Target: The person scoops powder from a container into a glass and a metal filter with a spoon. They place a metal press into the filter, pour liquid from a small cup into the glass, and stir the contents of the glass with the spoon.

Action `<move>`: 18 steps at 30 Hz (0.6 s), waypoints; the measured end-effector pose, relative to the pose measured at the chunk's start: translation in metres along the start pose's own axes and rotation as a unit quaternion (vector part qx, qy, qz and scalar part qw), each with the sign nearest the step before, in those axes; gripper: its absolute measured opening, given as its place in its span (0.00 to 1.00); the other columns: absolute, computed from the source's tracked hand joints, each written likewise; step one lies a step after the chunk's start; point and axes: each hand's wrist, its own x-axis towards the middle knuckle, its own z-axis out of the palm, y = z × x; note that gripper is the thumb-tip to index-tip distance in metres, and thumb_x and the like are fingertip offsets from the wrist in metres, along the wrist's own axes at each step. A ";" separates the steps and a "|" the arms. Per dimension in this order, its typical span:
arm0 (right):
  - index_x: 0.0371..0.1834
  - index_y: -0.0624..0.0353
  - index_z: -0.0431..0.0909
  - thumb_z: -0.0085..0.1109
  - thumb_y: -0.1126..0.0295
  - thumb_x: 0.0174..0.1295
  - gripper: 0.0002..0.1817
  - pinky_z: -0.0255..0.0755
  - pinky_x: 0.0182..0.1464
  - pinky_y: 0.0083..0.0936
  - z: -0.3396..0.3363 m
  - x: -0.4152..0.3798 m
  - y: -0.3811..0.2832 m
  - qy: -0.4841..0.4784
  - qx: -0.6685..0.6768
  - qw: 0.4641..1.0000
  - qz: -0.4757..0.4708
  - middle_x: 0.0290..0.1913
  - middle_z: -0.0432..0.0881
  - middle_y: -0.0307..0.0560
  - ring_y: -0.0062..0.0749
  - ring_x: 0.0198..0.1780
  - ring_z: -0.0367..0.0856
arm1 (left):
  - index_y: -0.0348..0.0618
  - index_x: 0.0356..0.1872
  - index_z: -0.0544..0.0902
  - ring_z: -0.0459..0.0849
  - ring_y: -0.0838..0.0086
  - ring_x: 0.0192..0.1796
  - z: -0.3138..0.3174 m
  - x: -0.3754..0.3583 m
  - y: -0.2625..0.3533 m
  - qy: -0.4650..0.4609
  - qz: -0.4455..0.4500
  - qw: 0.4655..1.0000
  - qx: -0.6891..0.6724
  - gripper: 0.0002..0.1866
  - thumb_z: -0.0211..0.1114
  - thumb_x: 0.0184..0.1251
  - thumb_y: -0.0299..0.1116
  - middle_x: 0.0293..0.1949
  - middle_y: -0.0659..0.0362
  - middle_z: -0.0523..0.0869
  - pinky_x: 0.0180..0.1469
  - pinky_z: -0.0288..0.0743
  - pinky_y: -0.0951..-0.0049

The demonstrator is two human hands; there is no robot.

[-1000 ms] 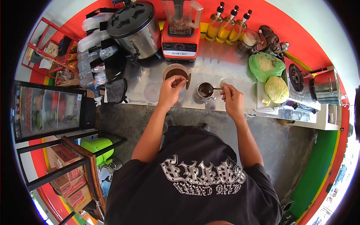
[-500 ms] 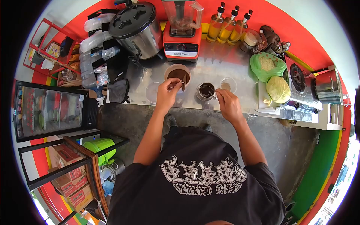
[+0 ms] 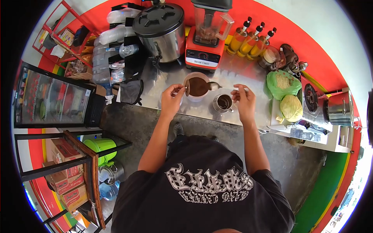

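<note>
A round tub (image 3: 189,96) of brown powder (image 3: 198,87) sits on the metal counter in front of me. My left hand (image 3: 171,99) pinches a thin brown oval piece (image 3: 187,88) upright at the tub's left edge; its kind I cannot make out. From the right, my right hand (image 3: 244,99) grips the handle of a metal spoon (image 3: 214,86), its bowl at the tub's right rim. Just below the spoon stands a metal cup (image 3: 223,103) with dark contents, near the counter's front edge.
Behind the tub are a red blender (image 3: 204,54) and a large steel pot with a black lid (image 3: 161,35). Oil bottles (image 3: 248,42) stand at the back. To the right are a green bag (image 3: 283,83), a cabbage (image 3: 291,108) and a stove (image 3: 312,99).
My right hand has moved up from the metal cup, and the spoon now reaches left to the tub. My left hand still holds the oval piece. The whole view has shifted somewhat.
</note>
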 end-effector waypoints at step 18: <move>0.65 0.65 0.80 0.59 0.70 0.78 0.17 0.77 0.34 0.24 0.023 0.020 0.022 -0.073 -0.147 0.986 0.025 0.40 0.89 0.47 0.24 0.32 0.85 | 0.35 0.46 0.89 0.87 0.72 0.39 0.024 -0.006 0.033 -0.090 0.156 0.975 0.128 0.08 0.73 0.72 0.30 0.41 0.55 0.91 0.45 0.79 0.69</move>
